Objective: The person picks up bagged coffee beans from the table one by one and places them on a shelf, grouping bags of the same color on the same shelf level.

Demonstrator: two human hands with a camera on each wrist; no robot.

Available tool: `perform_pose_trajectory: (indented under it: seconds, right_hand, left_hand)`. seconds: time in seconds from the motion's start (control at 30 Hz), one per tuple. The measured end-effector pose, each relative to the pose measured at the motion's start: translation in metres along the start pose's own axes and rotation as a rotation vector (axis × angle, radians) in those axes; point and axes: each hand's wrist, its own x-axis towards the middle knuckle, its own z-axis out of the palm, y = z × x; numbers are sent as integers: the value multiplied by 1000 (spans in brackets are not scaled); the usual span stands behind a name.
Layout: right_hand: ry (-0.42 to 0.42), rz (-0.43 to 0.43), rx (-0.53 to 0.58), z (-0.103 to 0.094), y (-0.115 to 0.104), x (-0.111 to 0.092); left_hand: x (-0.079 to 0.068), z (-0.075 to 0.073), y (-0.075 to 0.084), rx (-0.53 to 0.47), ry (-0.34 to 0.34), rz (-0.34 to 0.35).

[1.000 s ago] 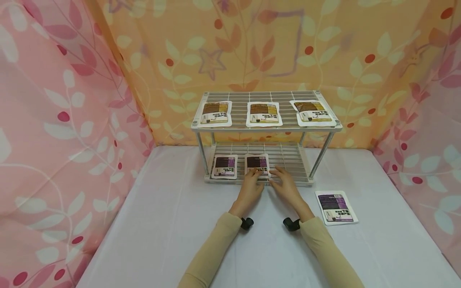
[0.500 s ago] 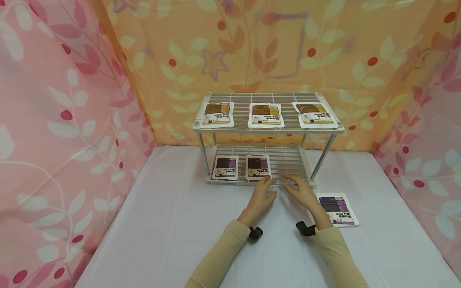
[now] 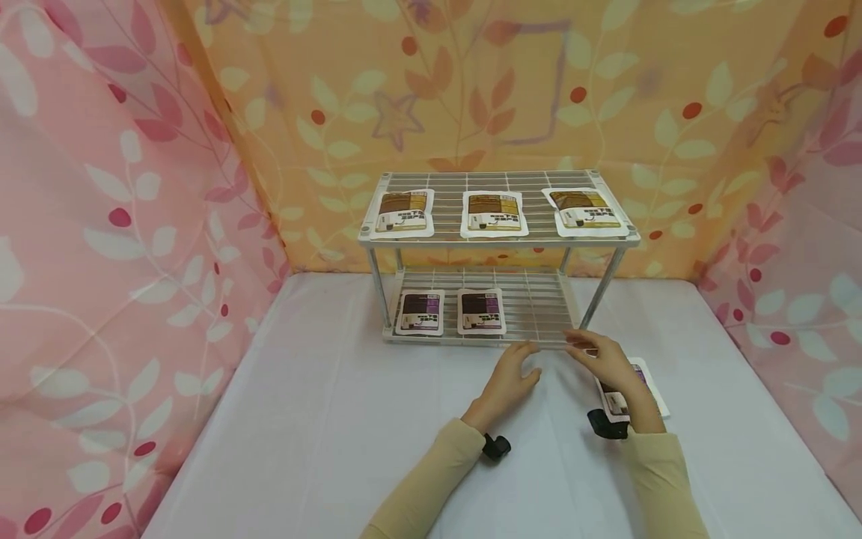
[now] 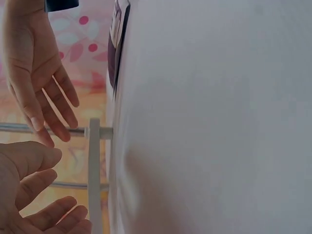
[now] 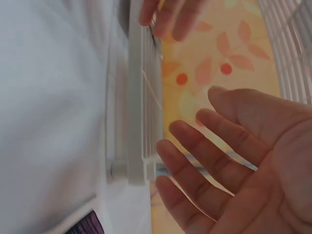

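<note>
My right hand [image 3: 609, 368] hovers above the purple-labelled pouch [image 3: 648, 385] lying on the table to the right of the rack, partly covering it. Its fingers are loosely bent and hold nothing; the right wrist view shows the palm and spread fingers [image 5: 195, 195]. In front of the rack's lower shelf, my left hand [image 3: 506, 383] is also bare, fingers relaxed. Two more purple pouches, one at the left [image 3: 420, 312] and one at the middle [image 3: 481, 311], lie flat on the lower shelf [image 3: 539, 307] of the white wire rack.
Three yellow-brown pouches, left [image 3: 404, 212], middle [image 3: 494, 213] and right [image 3: 586, 212], lie on the rack's upper shelf [image 3: 444, 183]. A metal post [image 3: 602, 288] stands at the right front. White cloth covers the table [image 3: 303, 419]; patterned curtains [image 3: 269, 112] enclose it.
Both hands have left the middle purple pouch on the lower shelf and moved right. My right hand has travelled farther and now overlaps the pouch on the table.
</note>
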Motion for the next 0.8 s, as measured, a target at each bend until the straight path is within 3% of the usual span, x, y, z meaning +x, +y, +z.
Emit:
perform_pose_trajectory:
  seconds: [0.17, 0.5, 0.8]
  right_hand:
    - [-32, 32, -10, -16, 5, -7]
    - [9, 66, -63, -40, 24, -22]
    - [8, 173, -129, -58, 34, -37]
  left_hand:
    - [-2, 9, 8, -35, -37, 8]
    - [-4, 30, 27, -55, -124, 42]
    - [-5, 49, 38, -79, -215, 65]
